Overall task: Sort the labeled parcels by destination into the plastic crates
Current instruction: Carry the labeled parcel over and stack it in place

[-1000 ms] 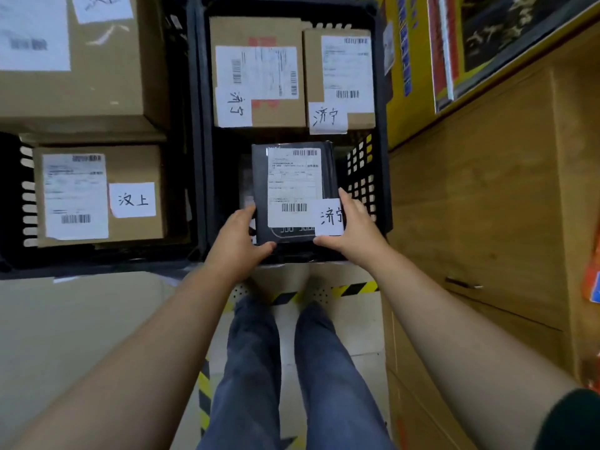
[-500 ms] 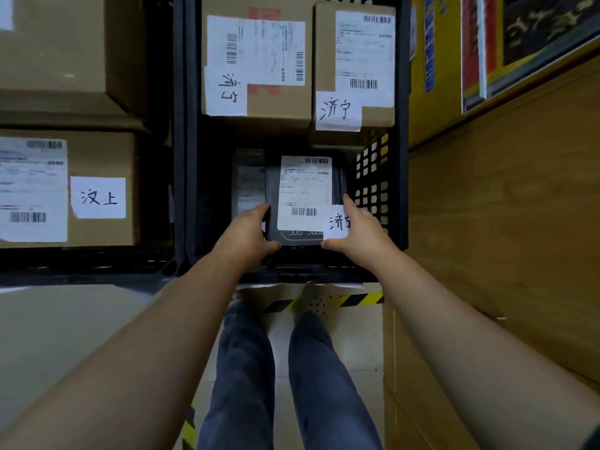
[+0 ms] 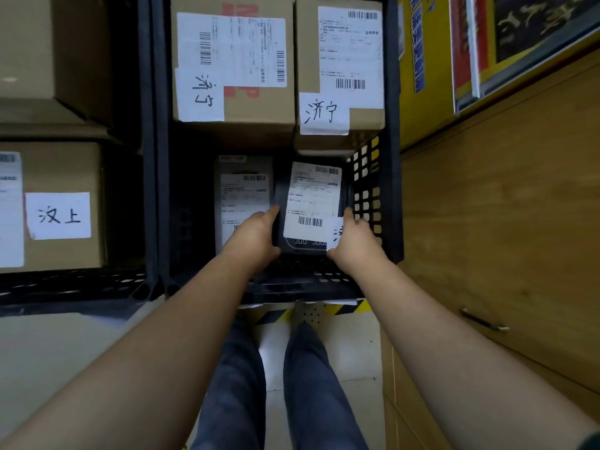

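Observation:
A flat black parcel (image 3: 311, 203) with a white shipping label sits low inside the black plastic crate (image 3: 393, 196), near its right wall. My left hand (image 3: 256, 237) grips its left edge and my right hand (image 3: 352, 245) grips its right edge, partly covering the handwritten destination tag. A second flat black parcel (image 3: 242, 199) lies beside it on the left, partly hidden by my left hand. Two cardboard boxes (image 3: 233, 66) (image 3: 341, 69) with handwritten tags fill the crate's far half.
Another black crate (image 3: 74, 284) on the left holds a cardboard box (image 3: 58, 206) with a different handwritten tag, and more boxes are stacked behind it. A wooden cabinet (image 3: 506, 222) stands close on the right. My legs and hazard-striped floor tape (image 3: 344, 310) are below.
Both hands have carried the black parcel down from above the crate's front into the crate, ending to the right of the other flat parcel. The camera has come closer.

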